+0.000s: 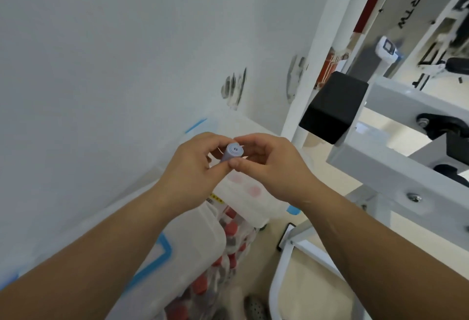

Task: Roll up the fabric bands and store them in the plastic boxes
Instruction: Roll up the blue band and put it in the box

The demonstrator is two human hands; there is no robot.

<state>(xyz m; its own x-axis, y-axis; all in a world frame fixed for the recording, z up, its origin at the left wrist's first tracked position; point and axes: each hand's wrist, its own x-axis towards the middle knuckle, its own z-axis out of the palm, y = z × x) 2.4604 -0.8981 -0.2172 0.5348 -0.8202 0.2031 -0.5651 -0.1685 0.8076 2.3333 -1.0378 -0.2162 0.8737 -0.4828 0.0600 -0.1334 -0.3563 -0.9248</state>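
A tightly rolled pale-blue fabric band [232,152] is held up in front of me, its spiral end facing the camera. My left hand [195,167] grips the roll from the left with curled fingers and thumb. My right hand [269,167] pinches it from the right, thumb under the roll. Below the hands stand translucent plastic boxes [193,241] with blue latches; red and grey rolled bands [229,233] show through a wall of one.
A white wall [101,53] fills the left. On the right stands a white metal machine frame [396,157] with a black end cap [332,109]. A white tube frame [286,269] sits low right on the beige floor.
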